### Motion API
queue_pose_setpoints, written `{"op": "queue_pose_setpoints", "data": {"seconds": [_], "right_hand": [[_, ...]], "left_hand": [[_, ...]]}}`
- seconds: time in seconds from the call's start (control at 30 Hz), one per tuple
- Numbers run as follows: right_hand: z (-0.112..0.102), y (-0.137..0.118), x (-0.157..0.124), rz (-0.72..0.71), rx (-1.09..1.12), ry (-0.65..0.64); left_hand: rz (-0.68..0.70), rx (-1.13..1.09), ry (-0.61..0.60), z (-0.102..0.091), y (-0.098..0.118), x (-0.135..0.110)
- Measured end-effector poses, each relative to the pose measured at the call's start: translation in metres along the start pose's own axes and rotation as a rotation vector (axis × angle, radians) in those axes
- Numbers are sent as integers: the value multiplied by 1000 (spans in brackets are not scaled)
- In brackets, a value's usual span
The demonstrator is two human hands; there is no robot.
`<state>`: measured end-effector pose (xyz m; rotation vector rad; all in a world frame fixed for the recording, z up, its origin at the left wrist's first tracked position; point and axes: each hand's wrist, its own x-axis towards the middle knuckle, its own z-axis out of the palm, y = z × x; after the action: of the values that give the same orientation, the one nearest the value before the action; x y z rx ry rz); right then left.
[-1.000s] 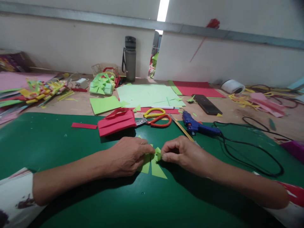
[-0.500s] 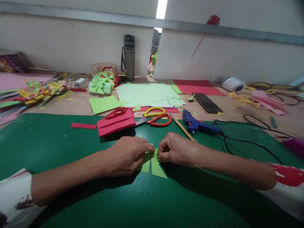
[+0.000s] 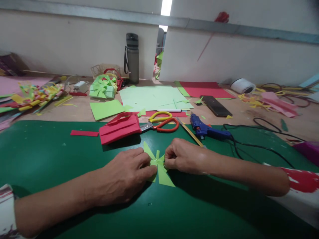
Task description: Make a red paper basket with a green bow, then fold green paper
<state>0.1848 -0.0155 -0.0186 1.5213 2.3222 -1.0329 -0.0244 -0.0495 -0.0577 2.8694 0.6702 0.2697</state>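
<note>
A light green paper pinwheel shape [image 3: 159,167] with pointed flaps lies on the dark green mat [image 3: 50,156]. My left hand [image 3: 124,176] rests on its left part, fingers pressed down flat on the paper. My right hand [image 3: 181,155] is closed in a pinch on the right flap, touching the paper's middle. Both forearms lie across the mat. Part of the paper is hidden under my left fingers.
Behind my hands lie a folded red paper piece [image 3: 119,127], orange-yellow scissors [image 3: 161,122], a wooden ruler [image 3: 190,132] and a blue glue gun [image 3: 206,129] with a black cord [image 3: 261,149]. Farther back: green sheets [image 3: 152,98], red sheet [image 3: 204,89], phone [image 3: 215,106], grey bottle [image 3: 133,58], tape roll [image 3: 243,85].
My left hand has slid back toward me, uncovering the upper left flap of the green paper. My right hand keeps its pinch, having shifted slightly left.
</note>
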Motion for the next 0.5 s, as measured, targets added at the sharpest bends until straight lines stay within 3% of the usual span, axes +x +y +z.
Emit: {"op": "queue_pose_setpoints", "data": {"seconds": [0.5], "right_hand": [[-2,-5,-1,66,-6,-9]], "left_hand": [[6,12,-60,-3,1,4]]}}
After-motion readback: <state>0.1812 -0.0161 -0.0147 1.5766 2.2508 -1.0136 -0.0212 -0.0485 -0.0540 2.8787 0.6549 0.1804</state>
